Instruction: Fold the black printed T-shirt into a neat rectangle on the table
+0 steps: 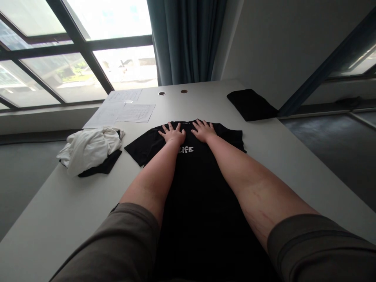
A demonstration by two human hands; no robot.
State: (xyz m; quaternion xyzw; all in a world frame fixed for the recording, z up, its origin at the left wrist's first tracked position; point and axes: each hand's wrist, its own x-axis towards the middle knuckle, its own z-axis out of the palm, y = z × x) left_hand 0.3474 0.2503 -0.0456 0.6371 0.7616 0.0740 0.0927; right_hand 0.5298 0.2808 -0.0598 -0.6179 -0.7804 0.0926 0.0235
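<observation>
Both hands, left hand (pixel 174 135) and right hand (pixel 203 131), press flat with fingers spread wide on the black T-shirt (pixel 194 184) (white lettering showing), its collar just beyond the fingertips, toward the tabletop's (pixel 293 156) far edge.

Matt black cloth shirt (pixel 202 184) — smooth table (pixel 293 156)

Black T-shirt (pixel 202 176) with white lettering, pale grey table (pixel 73 211)

Short grey-brown sleeves (pixel 123 239) cover both upper arms (forearms bare), with no rings on the hands (pixel 188 133)
</observation>
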